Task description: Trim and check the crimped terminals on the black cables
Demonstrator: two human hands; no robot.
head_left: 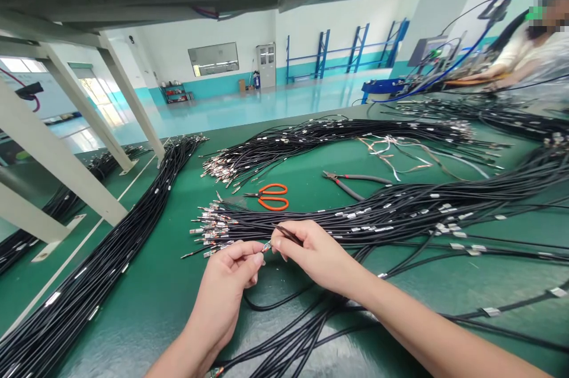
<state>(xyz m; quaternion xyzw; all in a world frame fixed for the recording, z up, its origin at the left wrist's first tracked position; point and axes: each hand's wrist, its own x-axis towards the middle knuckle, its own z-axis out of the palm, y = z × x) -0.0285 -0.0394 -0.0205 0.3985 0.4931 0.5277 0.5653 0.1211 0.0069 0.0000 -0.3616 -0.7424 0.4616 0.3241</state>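
Observation:
My left hand (pixel 229 274) is closed, thumb and fingertips pinching the end of a black cable. A small metallic connector (pixel 267 246) with a bit of orange pokes out between my two hands. My right hand (pixel 311 250) is closed around a slim dark tool, apparently tweezers (pixel 288 234), and its fingertips meet the connector. Behind my hands lies a thick bundle of black cables (pixel 355 218), its terminated ends (pixel 213 227) fanned out at the left. Loose black cables (pixel 293 336) run beneath my wrists.
Orange-handled scissors (pixel 272 196) and dark-handled cutting pliers (pixel 351 182) lie on the green table (pixel 178 301). More cable bundles lie behind (pixel 311 135) and left (pixel 128 236). Stripped wires (pixel 400 150) curl at the back. White posts (pixel 84 111) stand left; a co-worker's arm (pixel 507 67) shows far right.

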